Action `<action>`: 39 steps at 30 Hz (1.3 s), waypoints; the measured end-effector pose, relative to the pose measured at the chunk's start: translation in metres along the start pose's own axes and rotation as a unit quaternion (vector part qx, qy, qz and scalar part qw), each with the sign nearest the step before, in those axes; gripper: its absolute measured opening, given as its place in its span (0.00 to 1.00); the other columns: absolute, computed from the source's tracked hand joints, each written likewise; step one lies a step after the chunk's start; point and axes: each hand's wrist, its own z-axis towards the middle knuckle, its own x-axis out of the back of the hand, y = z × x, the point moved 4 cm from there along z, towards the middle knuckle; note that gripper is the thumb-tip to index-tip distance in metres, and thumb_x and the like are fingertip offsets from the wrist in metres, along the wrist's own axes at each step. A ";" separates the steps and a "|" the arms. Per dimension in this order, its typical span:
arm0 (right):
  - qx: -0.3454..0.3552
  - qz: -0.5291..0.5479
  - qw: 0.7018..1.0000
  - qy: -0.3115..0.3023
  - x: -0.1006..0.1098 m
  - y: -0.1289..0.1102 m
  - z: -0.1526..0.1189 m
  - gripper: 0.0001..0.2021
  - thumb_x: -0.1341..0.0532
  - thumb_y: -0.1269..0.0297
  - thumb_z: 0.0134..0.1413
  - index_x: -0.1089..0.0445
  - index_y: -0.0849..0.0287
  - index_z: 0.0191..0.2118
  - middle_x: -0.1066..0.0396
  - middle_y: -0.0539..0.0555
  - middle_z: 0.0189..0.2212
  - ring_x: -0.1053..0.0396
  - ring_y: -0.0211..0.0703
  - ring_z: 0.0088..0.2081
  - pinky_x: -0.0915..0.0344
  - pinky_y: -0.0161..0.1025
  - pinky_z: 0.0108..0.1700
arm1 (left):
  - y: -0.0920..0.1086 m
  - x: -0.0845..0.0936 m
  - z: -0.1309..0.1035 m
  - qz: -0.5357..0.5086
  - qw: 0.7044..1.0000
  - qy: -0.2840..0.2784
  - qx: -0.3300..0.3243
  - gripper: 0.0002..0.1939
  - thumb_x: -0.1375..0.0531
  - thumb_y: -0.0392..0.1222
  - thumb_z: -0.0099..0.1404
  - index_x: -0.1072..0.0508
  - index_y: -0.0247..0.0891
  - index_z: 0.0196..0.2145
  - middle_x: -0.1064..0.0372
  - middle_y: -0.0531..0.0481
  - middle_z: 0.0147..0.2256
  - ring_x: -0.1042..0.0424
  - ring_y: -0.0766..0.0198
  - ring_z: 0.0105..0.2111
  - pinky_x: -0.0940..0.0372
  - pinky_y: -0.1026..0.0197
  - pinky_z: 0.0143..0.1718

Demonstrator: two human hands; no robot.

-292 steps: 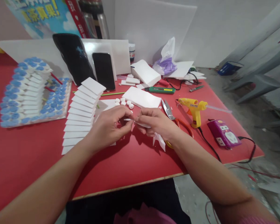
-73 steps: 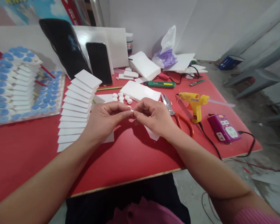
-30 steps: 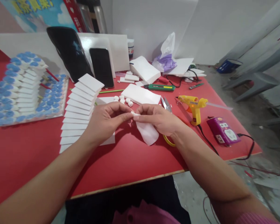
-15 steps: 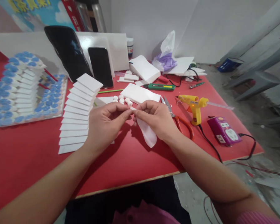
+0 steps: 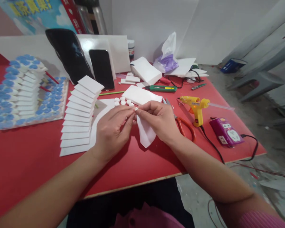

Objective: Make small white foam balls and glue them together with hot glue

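Faces a pale wall [image 5: 154,22] across a red bench [image 5: 125,172]. Holds a white strip [image 5: 146,134] in the middle of the bench, near the front edge, with both hands closed on it. Pinches the small rolled top between thumb and fingertips of the left hand [image 5: 111,131], and grips right beside it with the right hand [image 5: 161,122], fingertips all but meeting. Lets the wide loose part hang below the fingers. Has small white rolls [image 5: 123,102] clustered just beyond the fingertips, near a flat white slab [image 5: 142,95]. Keeps a fan of stepped white panels [image 5: 77,118] beside the left hand, and a blue-and-white model [image 5: 8,96] farther left. Shows two dark phones [image 5: 102,68] leaning upright against white boards [image 5: 121,52] behind. Includes a green cutter [image 5: 162,88] past the slab, orange-handled scissors [image 5: 187,129] just right of the right hand, then a yellow glue gun [image 5: 197,110] and a purple power socket [image 5: 226,131] toward the bench's right end.
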 end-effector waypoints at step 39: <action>0.106 -0.216 0.971 0.001 0.002 -0.011 -0.002 0.09 0.32 0.61 0.58 0.29 0.56 0.30 0.25 0.49 0.27 0.33 0.39 0.28 0.37 0.38 0.33 | -0.015 -0.002 0.006 -0.209 0.929 -0.051 0.301 0.03 0.31 0.39 0.66 0.18 0.39 0.37 0.21 0.52 0.26 0.21 0.61 0.26 0.24 0.61 0.31</action>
